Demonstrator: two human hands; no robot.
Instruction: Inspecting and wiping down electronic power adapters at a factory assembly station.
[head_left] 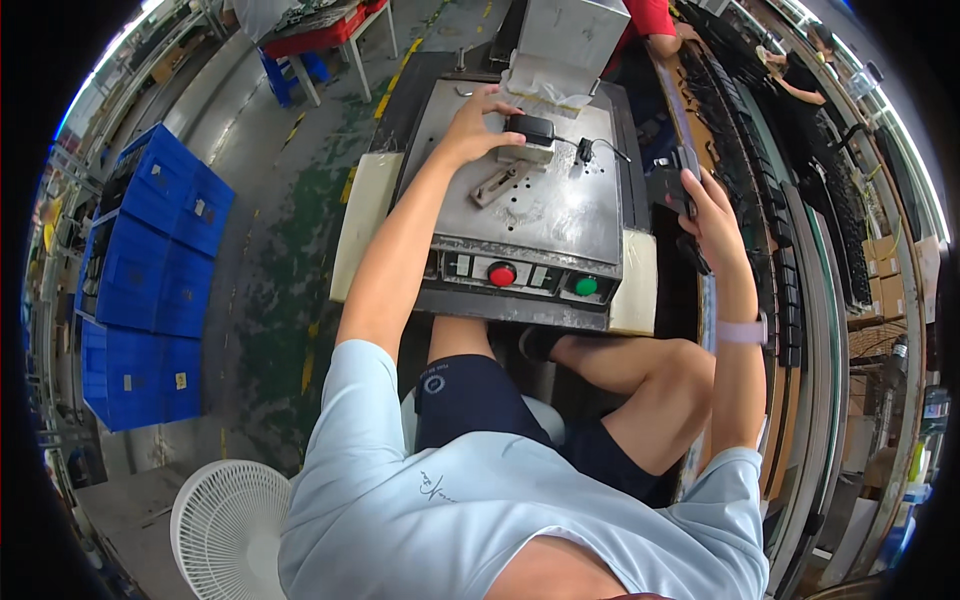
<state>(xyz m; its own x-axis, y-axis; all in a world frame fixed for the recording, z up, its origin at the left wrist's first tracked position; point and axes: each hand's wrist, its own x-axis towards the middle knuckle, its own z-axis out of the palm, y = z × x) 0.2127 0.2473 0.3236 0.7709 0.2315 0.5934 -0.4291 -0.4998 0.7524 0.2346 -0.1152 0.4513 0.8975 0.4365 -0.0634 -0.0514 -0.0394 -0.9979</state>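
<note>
A black box-shaped power adapter (pixel 532 129) sits on a small metal block (pixel 528 154) on the machine's steel plate (pixel 475 222). My left hand (pixel 478 130) grips its left end between thumb and fingers. From its right end a thin black cable runs to a small dark bundle (pixel 585 151) on the plate. Off the plate's right side, my right hand (pixel 716 215) is closed around another black adapter (pixel 672 182) with cord hanging below; my fingers partly hide it. Left of the block lies a slotted metal clamp piece (pixel 500 184).
A metal press head (pixel 570 45) stands just beyond the block. Red (pixel 501 273) and green (pixel 586 286) buttons are on the machine's front. To the right runs a conveyor line (pixel 735 130) loaded with black parts. Blue crates (pixel 160 270) stand left, a white fan (pixel 235 525) lower left.
</note>
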